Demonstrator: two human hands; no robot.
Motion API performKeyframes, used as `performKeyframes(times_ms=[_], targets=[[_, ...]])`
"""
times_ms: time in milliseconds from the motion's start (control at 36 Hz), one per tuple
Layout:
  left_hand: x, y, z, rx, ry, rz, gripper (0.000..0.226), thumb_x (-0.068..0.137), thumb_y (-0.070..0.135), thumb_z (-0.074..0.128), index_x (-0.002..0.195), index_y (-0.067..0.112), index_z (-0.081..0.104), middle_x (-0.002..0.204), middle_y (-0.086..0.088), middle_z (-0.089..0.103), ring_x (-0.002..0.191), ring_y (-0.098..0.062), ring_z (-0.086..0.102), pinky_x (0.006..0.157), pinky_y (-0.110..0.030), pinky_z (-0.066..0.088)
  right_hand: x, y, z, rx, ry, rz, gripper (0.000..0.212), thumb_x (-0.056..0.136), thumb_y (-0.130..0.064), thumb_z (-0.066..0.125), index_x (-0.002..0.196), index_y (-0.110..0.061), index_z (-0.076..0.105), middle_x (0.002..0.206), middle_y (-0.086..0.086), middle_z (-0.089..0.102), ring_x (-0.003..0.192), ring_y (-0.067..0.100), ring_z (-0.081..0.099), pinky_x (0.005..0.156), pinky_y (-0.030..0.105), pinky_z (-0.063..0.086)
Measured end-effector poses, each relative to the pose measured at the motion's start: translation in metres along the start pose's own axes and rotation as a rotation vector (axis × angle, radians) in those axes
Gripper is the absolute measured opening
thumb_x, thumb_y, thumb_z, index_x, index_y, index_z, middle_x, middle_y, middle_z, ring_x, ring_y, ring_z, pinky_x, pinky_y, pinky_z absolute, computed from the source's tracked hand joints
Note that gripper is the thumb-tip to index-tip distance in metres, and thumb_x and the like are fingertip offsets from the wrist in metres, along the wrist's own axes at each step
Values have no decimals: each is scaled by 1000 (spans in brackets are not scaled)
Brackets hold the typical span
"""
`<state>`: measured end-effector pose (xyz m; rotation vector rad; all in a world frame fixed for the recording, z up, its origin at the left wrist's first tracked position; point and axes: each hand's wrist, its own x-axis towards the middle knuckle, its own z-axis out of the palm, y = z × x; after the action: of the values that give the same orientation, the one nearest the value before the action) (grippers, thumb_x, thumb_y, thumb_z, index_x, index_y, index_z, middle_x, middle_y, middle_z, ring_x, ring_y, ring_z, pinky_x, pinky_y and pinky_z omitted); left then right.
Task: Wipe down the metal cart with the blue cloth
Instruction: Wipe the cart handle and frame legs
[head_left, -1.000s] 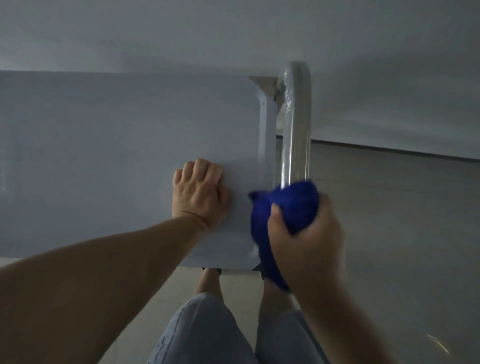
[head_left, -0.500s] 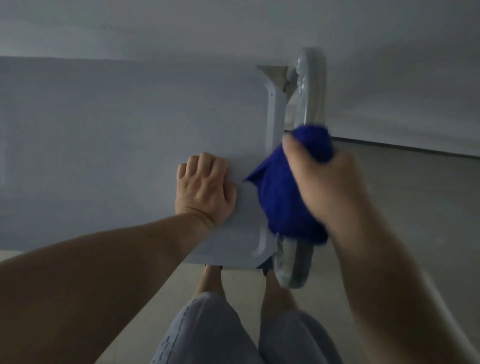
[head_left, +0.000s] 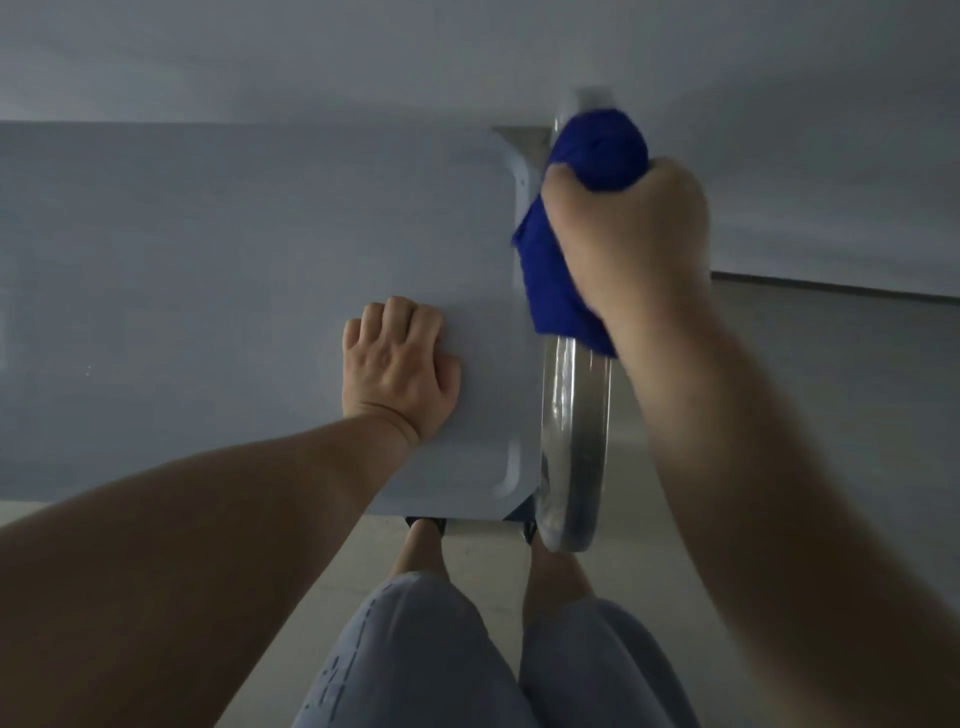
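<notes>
Right hand (head_left: 628, 244) clenches the cloth (head_left: 597, 150) round the handle (head_left: 574, 415), up at its far end; left hand (head_left: 397, 369), an empty fist, braces on the cart (head_left: 208, 260) top. Handle mid-wipe, I'd say; the rest, can't tell.

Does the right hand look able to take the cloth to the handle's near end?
Probably yes: the right hand grips the blue cloth around the handle near its far end, and the rest of the handle lies bare, nothing across it.

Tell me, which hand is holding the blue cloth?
The right hand grips the blue cloth around the cart's handle; the left hand holds nothing, resting on the cart top.
</notes>
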<state>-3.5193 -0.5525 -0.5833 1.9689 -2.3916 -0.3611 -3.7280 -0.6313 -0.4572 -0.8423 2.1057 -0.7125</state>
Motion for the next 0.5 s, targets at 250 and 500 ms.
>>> performKeyframes(times_ms=[250, 500], targets=[[0, 2, 2, 7, 12, -36, 20, 75, 29, 51, 87, 14, 55, 95, -12, 52, 87, -34, 47, 77, -46, 39, -158, 127, -9, 254, -33, 1, 30, 87, -57, 70, 98, -29, 65, 76, -5, 70, 62, 13, 67, 53, 27, 54], [-1, 2, 3, 8, 40, 0, 18, 77, 27, 53, 88, 13, 54, 95, -11, 52, 85, -32, 47, 76, -43, 37, -163, 238, 23, 289, -244, -194, 44, 82, -26, 83, 119, -20, 60, 108, 5, 67, 98, 24, 68, 85, 37, 58]])
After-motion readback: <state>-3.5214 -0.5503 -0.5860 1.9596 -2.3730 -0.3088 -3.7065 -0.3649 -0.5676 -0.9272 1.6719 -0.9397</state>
